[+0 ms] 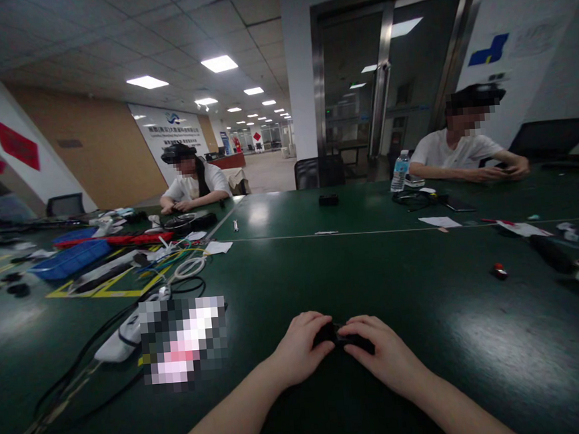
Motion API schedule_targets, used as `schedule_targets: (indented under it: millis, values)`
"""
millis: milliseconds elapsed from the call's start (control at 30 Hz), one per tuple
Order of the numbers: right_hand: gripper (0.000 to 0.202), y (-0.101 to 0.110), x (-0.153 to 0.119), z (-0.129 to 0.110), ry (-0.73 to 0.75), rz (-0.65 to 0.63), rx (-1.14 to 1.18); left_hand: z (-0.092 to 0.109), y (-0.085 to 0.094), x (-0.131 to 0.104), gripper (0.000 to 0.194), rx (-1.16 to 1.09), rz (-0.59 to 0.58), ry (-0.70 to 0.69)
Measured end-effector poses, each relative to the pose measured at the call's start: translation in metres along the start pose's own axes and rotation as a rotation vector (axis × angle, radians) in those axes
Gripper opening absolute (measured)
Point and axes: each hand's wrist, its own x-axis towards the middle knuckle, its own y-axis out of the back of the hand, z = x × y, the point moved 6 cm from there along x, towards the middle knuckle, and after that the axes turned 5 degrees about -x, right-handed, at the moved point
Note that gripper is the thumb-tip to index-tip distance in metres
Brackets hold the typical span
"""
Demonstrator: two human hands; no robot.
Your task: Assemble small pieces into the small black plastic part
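Observation:
Near the front of the green table (274, 278), both my hands close around a small dark object (337, 333) whose kind I cannot make out. My left hand (304, 346) grips its left end, thumb below and fingers above. On the opposite end, my right hand (380, 347) holds it the same way, with the fingertips near the middle. Most of the object is hidden by my fingers. A similar-sized black object (328, 200) lies farther off, straight ahead.
Left of my hands lie a blurred-out bright device (184, 342), a white power strip (119, 341), cables and a blue tray (72, 259). A small red item (499, 271) lies to the right. Across the table sit two people, near a water bottle (399, 171).

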Motion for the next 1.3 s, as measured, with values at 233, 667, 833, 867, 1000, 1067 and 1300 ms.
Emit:
schedule_targets:
  millis: [233, 667, 833, 867, 1000, 1067, 1300]
  values:
    - [0.026, -0.0002, -0.0002, -0.0007, 0.002, -0.008, -0.01, -0.0002, -0.0003, -0.0002, 0.043, 0.001, 0.001, -0.005]
    - [0.031, 0.0002, -0.0005, 0.0009, 0.006, 0.027, -0.01, 0.0024, 0.0012, -0.0016, 0.04, -0.007, 0.0, -0.005]
    - [0.026, 0.0005, -0.0017, 0.0006, 0.007, 0.019, -0.005, 0.0022, 0.0008, -0.0018, 0.044, -0.012, -0.004, 0.002]
    - [0.025, 0.0005, -0.0017, 0.0006, 0.005, 0.017, -0.008, 0.0019, 0.0006, -0.0019, 0.047, -0.014, -0.002, 0.003]
    - [0.025, 0.0003, -0.0008, -0.0003, 0.012, 0.014, -0.019, 0.0012, 0.0, -0.0027, 0.058, -0.026, 0.008, 0.002]
    - [0.025, 0.0005, -0.0002, -0.001, 0.024, 0.025, -0.02, 0.0008, 0.0, -0.003, 0.058, -0.03, 0.015, 0.001]
    - [0.025, -0.0004, 0.0004, 0.0001, 0.019, 0.029, -0.012, -0.0011, -0.0007, -0.0025, 0.048, -0.018, 0.024, -0.026]
